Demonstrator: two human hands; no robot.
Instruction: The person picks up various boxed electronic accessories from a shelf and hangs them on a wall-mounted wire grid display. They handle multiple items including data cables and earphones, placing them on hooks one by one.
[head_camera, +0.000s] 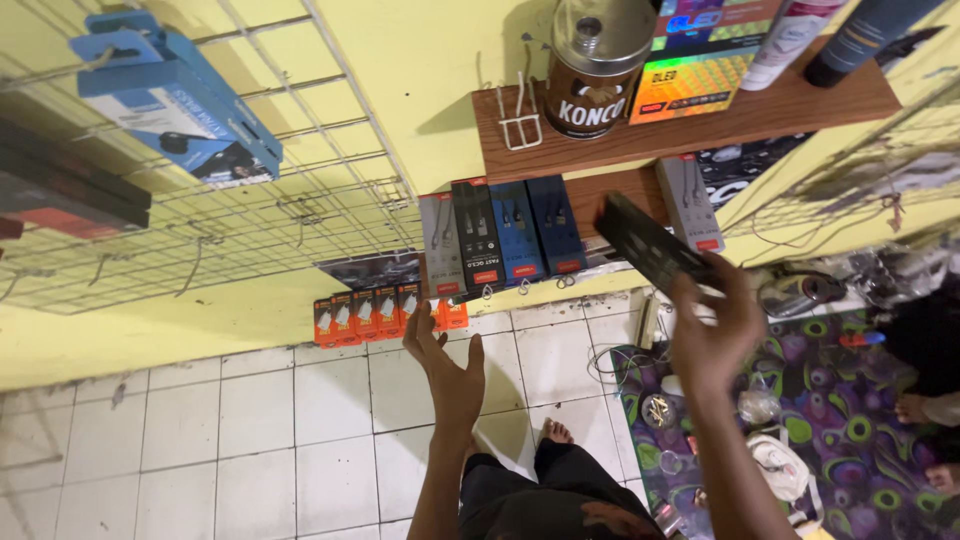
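The right hand (712, 335) is raised with its fingers closed around the lower end of a flat black package (650, 242), which tilts up and to the left in front of the lower part of a wooden shelf (800, 110). The left hand (447, 372) is held up empty, palm open and fingers spread, just below a row of hanging cable packs (500, 235).

Those packs, grey, black and blue with red bottoms, hang side by side under the shelf; another grey pack (688, 203) hangs to the right of the black package. Lower on the wall, a row of small orange boxes (375, 315) stands along the edge of the white tiled floor (250, 440).

On top of the shelf stands a brown can (592, 68) with a shiny metal lid; what is inside it cannot be seen. Beside it lean a bright multicoloured box (695, 75), a white bottle and a dark bottle. A blue box (175, 95) hangs on a wire rack (250, 210) against the yellow wall to the left.

At the right, a purple patterned mat (850, 420) lies on the floor with small items scattered on it.
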